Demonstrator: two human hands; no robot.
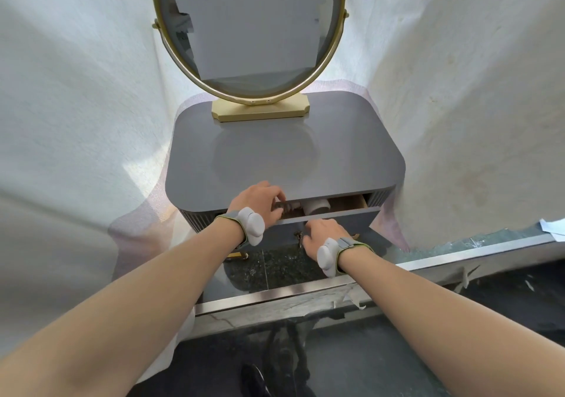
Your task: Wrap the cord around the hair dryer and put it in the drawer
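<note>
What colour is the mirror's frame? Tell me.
Gold, matching its base; the mirror frame shows clearly in the head view.

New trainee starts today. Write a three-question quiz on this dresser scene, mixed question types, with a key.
1. True or false: the drawer is fully shut.
2. Which of the hands rests on the drawer front near the small handle? A) left hand B) right hand
3. Fill in: the pale hair dryer lies inside the ____.

Key: 1 false, it stands slightly open; 2 B; 3 drawer.
</note>
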